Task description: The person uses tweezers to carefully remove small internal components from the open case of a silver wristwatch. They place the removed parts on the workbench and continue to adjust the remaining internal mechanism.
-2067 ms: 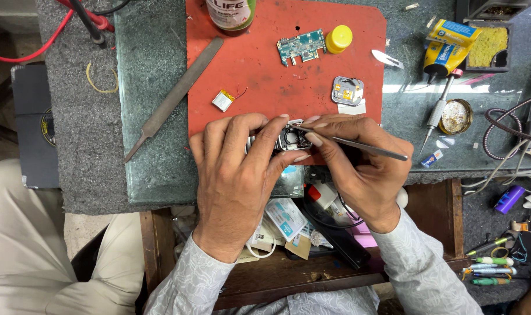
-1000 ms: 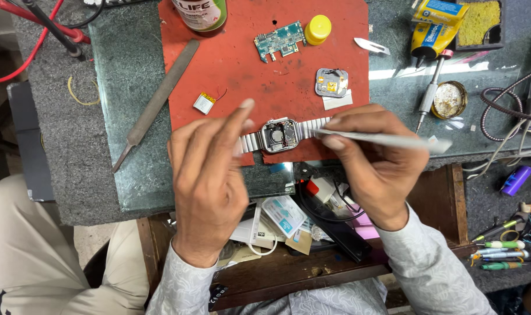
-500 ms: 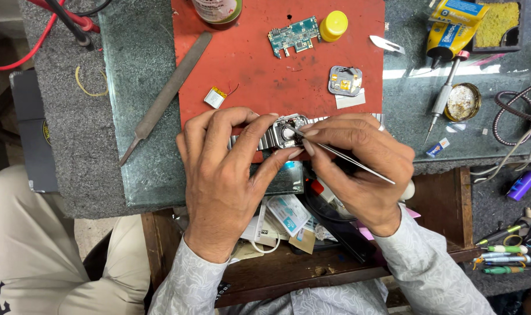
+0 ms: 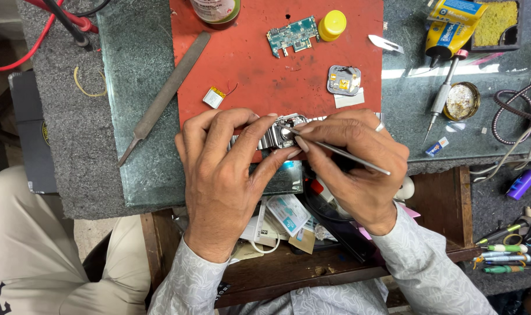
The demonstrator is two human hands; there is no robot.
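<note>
Watch (image 4: 282, 135) pinched between both hands over the near edge of the red mat (image 4: 259, 81).

Left hand (image 4: 222, 175) is clenched around the watch — thumb under the case, fingers curled over the metal strap on its left side. Right hand (image 4: 356, 169) grasps tweezers (image 4: 341, 151) in a pen grip and also steadies the case with its fingertips. The watch lies directly between the two hands, touching both; the left hand carries more of it. Its long axis, along the strap, runs left to right, parallel to the table edge. The tweezers slant from lower right up to upper left, tips on the case. The case appears to face upward, though fingers hide most of it.
</note>
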